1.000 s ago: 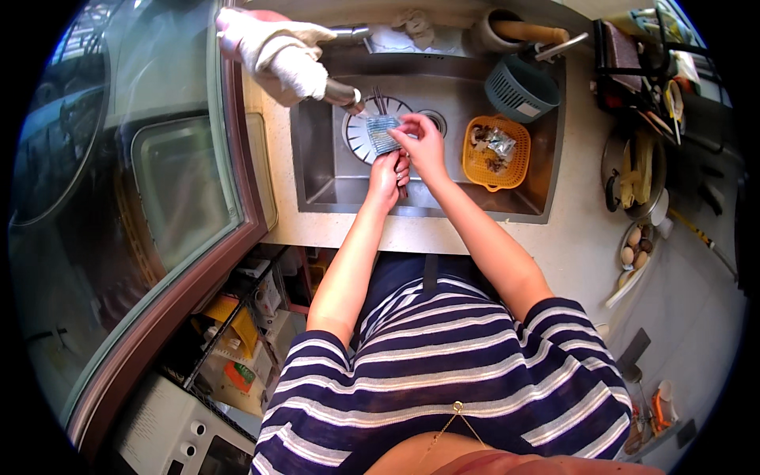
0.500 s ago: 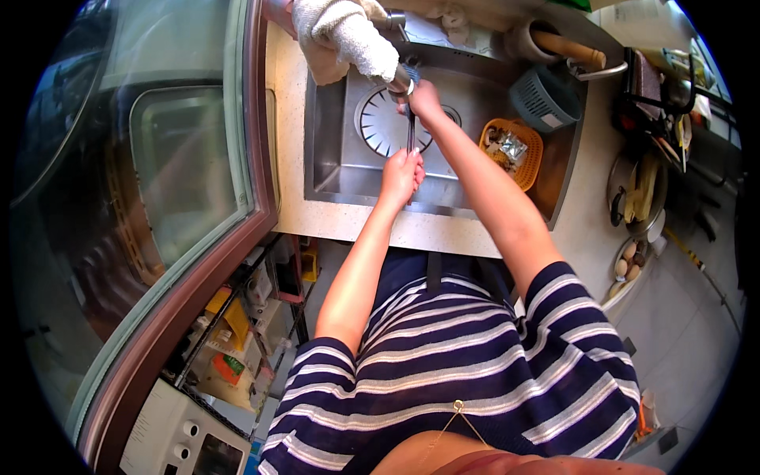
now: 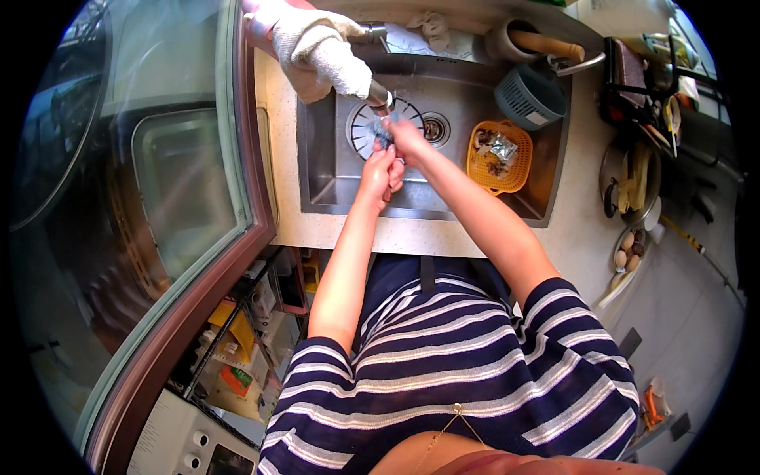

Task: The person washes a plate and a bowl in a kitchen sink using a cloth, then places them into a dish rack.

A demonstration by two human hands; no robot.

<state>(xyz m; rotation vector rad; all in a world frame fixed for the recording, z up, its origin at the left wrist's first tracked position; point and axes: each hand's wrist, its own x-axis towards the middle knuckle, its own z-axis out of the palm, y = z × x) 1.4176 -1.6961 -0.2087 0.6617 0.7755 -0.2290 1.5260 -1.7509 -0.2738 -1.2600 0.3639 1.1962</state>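
Observation:
Over the steel sink (image 3: 324,202), my left hand (image 3: 380,176) is closed round a thin dark stick-like utensil (image 3: 386,195), mostly hidden in the fist. My right hand (image 3: 407,139) is closed just beyond it, fingers round a bluish-grey crumpled thing (image 3: 383,133) that looks like a scrubber. Both hands nearly touch, right under the spout of the metal faucet (image 3: 380,96). A cream towel (image 3: 321,55) is wrapped round the faucet's neck. Beneath the hands shows a round dark-and-pale slotted pattern (image 3: 360,127) at the sink bottom; the drain (image 3: 434,128) is to its right.
An orange basket (image 3: 518,178) with small scraps and a foil packet sits in the sink's right side, below a blue-grey basket (image 3: 529,95). A mortar with a wooden pestle (image 3: 546,43) stands behind. Left is a brown-framed glass window (image 3: 257,229); eggs (image 3: 629,253) lie far right.
My right hand has come nearer to my left, along the utensil. The bluish thing now shows between the hands instead of beyond the right one. The whole view has shifted slightly.

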